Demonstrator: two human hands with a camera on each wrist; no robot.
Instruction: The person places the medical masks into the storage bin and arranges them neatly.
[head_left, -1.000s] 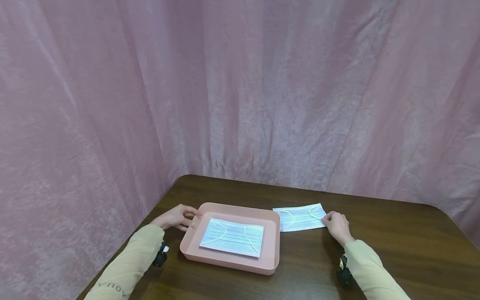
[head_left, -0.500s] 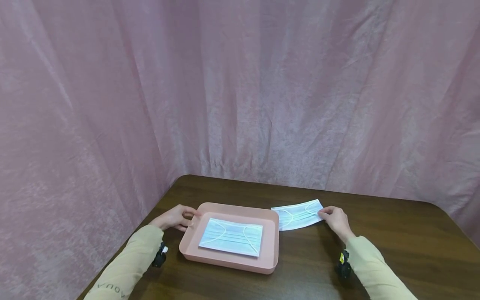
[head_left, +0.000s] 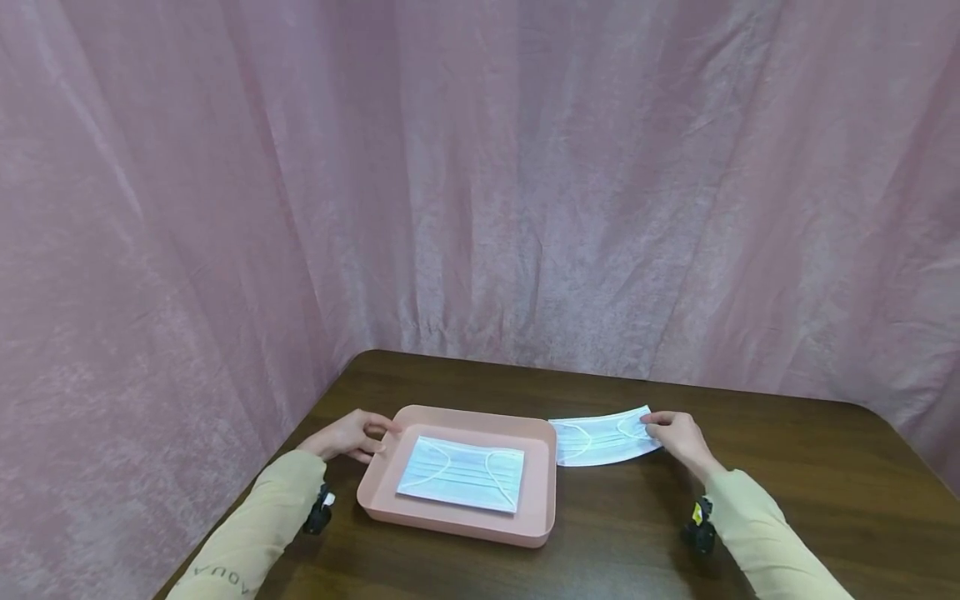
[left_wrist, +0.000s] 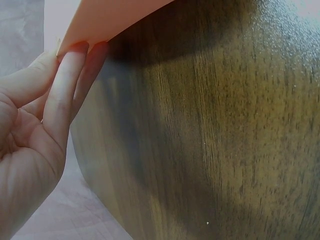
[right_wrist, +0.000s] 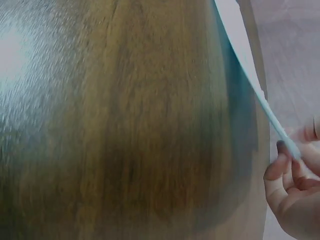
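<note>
A pink tray [head_left: 536, 487] stands on the dark wooden table [head_left: 787, 483], and a pale blue face mask [head_left: 461, 473] lies flat inside it. My left hand [head_left: 348, 435] holds the tray's far left corner; in the left wrist view its fingers [left_wrist: 75, 70] are under the pink tray [left_wrist: 105, 17] rim. My right hand [head_left: 675, 437] pinches the right end of a second face mask [head_left: 600, 437], lifted a little off the table just right of the tray. In the right wrist view that mask [right_wrist: 250, 70] shows edge-on above the wood, pinched by my fingers [right_wrist: 287, 160].
Pink curtains [head_left: 480, 183] hang close behind and to the left of the table. The table's left edge [head_left: 247, 492] runs just beside my left forearm. Bare wood stretches to the right of my right hand.
My right hand has picked up the right end of the second mask and raised it off the table. The left hand has stayed on the tray's corner.
</note>
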